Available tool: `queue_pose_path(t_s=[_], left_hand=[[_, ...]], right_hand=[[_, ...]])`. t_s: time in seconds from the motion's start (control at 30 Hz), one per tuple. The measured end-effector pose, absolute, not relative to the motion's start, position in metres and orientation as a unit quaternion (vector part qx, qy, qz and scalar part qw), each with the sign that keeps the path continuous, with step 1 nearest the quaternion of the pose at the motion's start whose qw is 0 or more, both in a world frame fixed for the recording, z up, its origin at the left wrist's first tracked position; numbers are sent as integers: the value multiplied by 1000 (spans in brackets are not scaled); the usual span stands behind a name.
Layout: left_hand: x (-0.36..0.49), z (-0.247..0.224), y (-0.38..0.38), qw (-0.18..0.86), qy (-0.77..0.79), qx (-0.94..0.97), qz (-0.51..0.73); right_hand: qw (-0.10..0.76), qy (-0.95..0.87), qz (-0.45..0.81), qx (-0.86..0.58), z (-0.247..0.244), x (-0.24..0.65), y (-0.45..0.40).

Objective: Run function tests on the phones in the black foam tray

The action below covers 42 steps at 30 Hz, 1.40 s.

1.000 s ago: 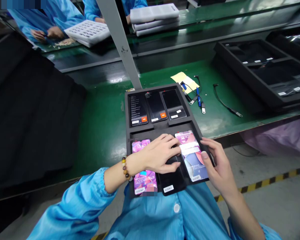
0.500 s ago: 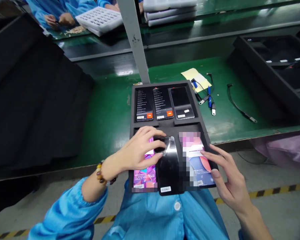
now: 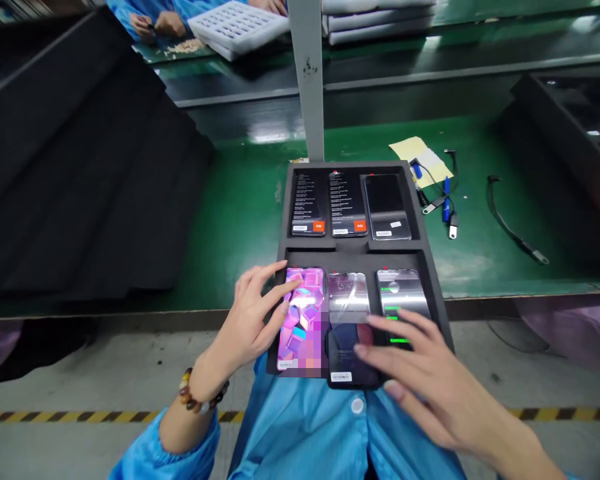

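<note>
Two rows of phones lie in a black foam tray (image 3: 353, 247) that reaches over the bench's near edge. My left hand (image 3: 257, 313) is open at the tray's left side, its fingertips over the lit pink-and-purple phone (image 3: 304, 313). My right hand (image 3: 425, 373) is open, fingers stretched over the lower part of the middle phone (image 3: 349, 300), whose screen is dim. Partly behind that hand is the right phone (image 3: 400, 287), showing green marks on a dark screen. Whether the fingertips touch the glass I cannot tell. In the far row, two phones (image 3: 309, 200) show text and a third phone (image 3: 387, 203) is dark.
A stack of black foam trays (image 3: 80, 180) fills the left. Loose short cables (image 3: 517, 233), a blue pen (image 3: 447, 200) and yellow paper (image 3: 420, 160) lie right of the tray. Another black tray (image 3: 545, 127) stands far right. Across a grey post (image 3: 307, 87), a co-worker's hands (image 3: 155, 25) are busy.
My left hand has moved left off the middle phone. My right hand has moved left over it. The right phone's colourful screen is now dark with green marks. The view has shifted.
</note>
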<state>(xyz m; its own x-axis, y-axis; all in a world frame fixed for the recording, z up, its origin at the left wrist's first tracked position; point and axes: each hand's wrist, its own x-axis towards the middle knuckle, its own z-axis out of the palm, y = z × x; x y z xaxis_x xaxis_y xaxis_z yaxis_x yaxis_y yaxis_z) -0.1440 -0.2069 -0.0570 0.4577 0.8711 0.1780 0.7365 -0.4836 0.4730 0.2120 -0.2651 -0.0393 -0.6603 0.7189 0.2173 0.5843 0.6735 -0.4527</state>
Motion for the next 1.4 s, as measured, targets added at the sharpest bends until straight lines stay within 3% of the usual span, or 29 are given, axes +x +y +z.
queue_pose_path(t_s=[0.13, 0.33, 0.57, 0.87, 1.07, 1.4], left_hand=[[-143, -57, -211, 195, 459, 840, 215], [-139, -70, -224, 244, 510, 775, 282], [-124, -88, -232, 272, 524, 717, 370], [-121, -58, -210, 222, 396, 857, 243], [-132, -62, -207, 201, 492, 803, 269], [-151, -62, -221, 253, 421, 832, 259]], right_hand=[[175, -873, 149, -430, -37, 203, -247], [299, -744, 184, -569, -58, 240, -246], [368, -708, 240, -553, -82, 245, -266], [142, -906, 191, -351, -39, 212, -247], [219, -808, 150, -526, -50, 255, -226], [235, -804, 260, -480, -64, 287, -273]])
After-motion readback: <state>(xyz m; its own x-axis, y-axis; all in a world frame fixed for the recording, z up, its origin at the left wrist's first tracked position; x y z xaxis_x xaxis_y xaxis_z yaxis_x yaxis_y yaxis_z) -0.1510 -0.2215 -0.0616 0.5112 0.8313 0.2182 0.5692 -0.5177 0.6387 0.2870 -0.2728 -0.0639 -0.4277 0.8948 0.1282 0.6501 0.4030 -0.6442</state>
